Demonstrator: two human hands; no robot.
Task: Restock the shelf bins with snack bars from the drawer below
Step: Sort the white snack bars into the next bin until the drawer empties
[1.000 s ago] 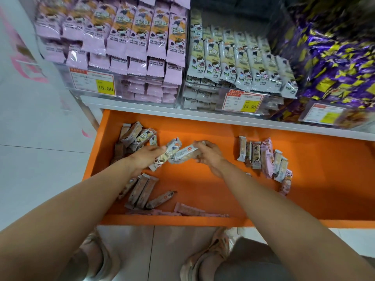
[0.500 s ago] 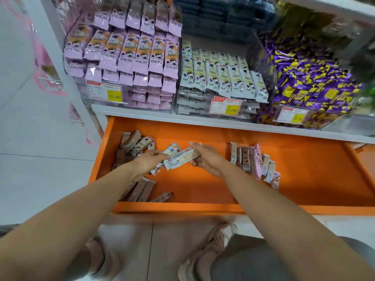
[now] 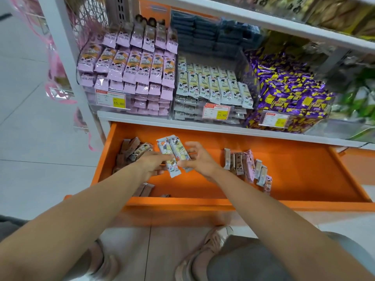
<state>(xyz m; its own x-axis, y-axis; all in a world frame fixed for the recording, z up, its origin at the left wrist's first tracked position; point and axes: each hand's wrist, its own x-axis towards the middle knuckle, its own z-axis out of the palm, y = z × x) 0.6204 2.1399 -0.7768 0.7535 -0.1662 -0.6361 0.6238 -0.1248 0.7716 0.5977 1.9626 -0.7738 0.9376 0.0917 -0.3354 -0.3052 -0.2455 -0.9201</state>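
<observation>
Head view: both hands meet over the open orange drawer point(image 3: 284, 179), lifting 2 pale snack bars point(image 3: 172, 149) clear of its floor. The left hand point(image 3: 151, 164) pinches the lower half of the bars. The right hand point(image 3: 199, 161) touches their edge from 3 o'clock with its upper fingers spread; I cannot tell whether it pinches them or only steadies them.

At 12 o'clock from the hands, on the shelf above the drawer, the grey-white bin point(image 3: 213, 88) holds bars whose wrappers look like the 2 in hand, so that is probably where they go. It is already well stocked, and so is the pink bin point(image 3: 129, 78) at 11 o'clock.

Restocking looks partly done. The 2 bars are not yet in a bin. In the drawer, a heap of brown bars point(image 3: 132, 149) lies at 9 o'clock from the hands, and a row of mixed bars point(image 3: 247, 165) stands at 3 o'clock.
</observation>
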